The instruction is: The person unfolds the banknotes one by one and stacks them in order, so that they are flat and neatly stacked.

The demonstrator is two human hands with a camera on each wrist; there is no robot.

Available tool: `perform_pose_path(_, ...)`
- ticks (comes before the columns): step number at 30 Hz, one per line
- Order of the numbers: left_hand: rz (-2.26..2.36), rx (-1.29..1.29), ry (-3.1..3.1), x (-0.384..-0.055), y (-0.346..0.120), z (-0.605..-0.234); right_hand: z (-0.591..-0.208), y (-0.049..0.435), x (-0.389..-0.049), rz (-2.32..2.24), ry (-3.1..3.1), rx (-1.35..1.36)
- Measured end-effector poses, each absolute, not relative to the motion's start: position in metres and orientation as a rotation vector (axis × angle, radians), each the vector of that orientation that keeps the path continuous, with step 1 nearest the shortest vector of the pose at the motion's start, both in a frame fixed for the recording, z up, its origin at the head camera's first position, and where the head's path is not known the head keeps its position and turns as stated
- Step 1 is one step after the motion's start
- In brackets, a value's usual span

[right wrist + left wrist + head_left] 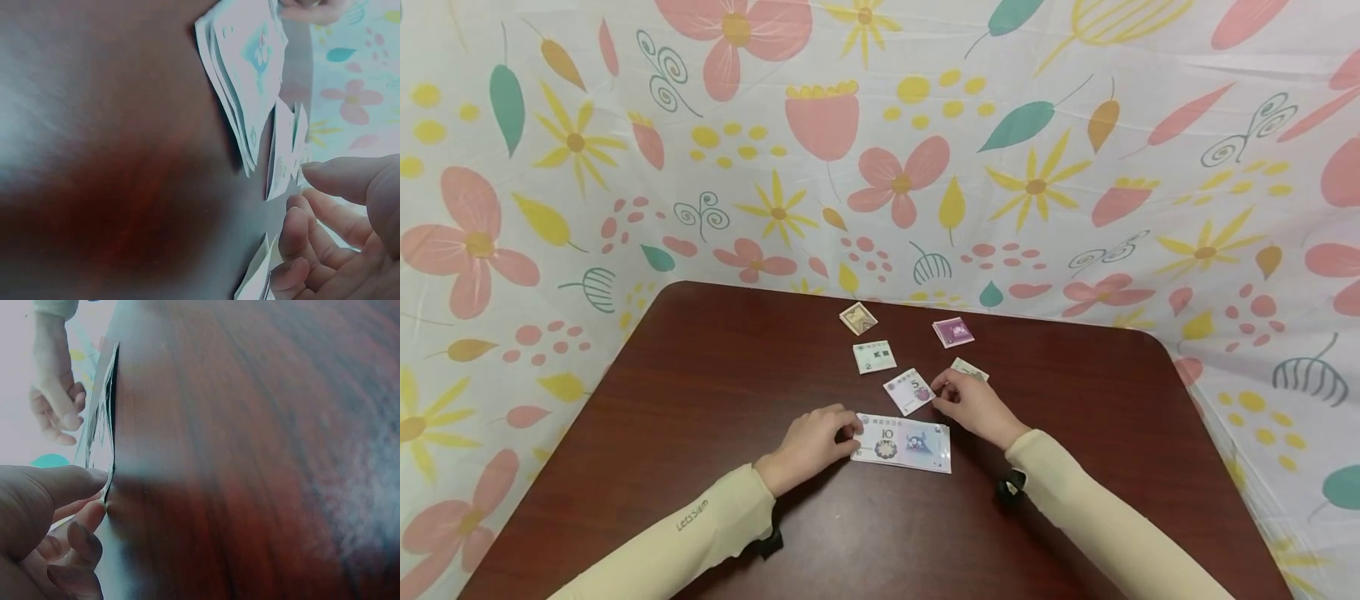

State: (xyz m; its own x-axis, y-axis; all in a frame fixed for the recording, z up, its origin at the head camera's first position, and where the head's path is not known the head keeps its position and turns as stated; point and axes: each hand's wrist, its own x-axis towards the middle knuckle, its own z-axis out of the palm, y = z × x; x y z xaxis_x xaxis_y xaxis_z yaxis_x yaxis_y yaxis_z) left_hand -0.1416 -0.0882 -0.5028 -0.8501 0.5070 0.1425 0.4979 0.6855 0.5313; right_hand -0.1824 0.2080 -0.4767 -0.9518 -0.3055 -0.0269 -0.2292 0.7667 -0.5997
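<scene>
Flat on the table lies a small stack of play banknotes marked 10 (902, 444). My left hand (816, 442) pinches its left end, thumb on top and a fingertip at the edge in the left wrist view. Seen from the right wrist, the stack's layers (247, 69) fan slightly apart. My right hand (977, 404) is loosely bent beside the right corner of a folded note marked 5 (912, 392). Its thumb (337, 175) and fingers show nothing between them. Just beyond that hand a folded greenish note (972, 369) is partly covered by it.
Farther back lie a folded note marked 2 (874, 357), a brownish folded note (858, 319) and a purple folded one (953, 332). A flower-patterned cloth (895, 108) hangs behind the dark wooden table (700, 367).
</scene>
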Motion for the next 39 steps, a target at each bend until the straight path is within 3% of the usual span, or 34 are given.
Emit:
perform_pose_path(20, 0.868, 0.864, 2.853, -0.143, -0.087, -0.502, -0.478, 0.188, -0.227, -0.713, 2.770, -0.454)
perform_pose_path(39, 0.864, 0.848, 2.850, -0.143, -0.087, -0.503, -0.480, 0.189, -0.231, -0.679, 2.806, -0.341)
